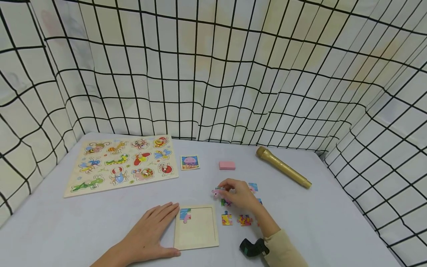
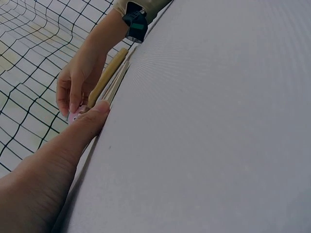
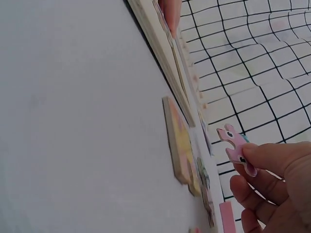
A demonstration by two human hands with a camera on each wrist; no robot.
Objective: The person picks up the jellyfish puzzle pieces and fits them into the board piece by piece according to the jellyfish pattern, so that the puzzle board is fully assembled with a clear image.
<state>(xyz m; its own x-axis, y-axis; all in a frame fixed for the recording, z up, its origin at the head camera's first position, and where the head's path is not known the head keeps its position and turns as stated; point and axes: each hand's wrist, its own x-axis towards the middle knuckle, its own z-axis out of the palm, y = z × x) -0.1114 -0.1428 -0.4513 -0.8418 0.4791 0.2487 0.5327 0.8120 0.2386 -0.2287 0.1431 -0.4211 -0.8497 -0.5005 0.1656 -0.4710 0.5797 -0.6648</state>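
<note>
My right hand (image 1: 238, 193) pinches a pink jigsaw piece (image 3: 235, 148) between thumb and fingers, lifted above the table. An eye is printed on it. My left hand (image 1: 151, 233) lies along the left side of a square wooden puzzle tray (image 1: 197, 245), thumb at its lower corner and fingers spread straight at the upper one. In the tray's top left corner sits one blue and pink piece (image 1: 185, 214). Loose jigsaw pieces lie right of the tray, among them a yellow piece (image 1: 227, 219) and a red and yellow piece (image 1: 245, 220); some are partly hidden by my right hand and arm.
A large wooden insect puzzle board (image 1: 126, 163) lies at the back left. Beside it are a small jellyfish picture card (image 1: 190, 162) and a pink block (image 1: 227, 165). A gold microphone (image 1: 283, 167) lies at the right. Black netting over white cloth stands around the table.
</note>
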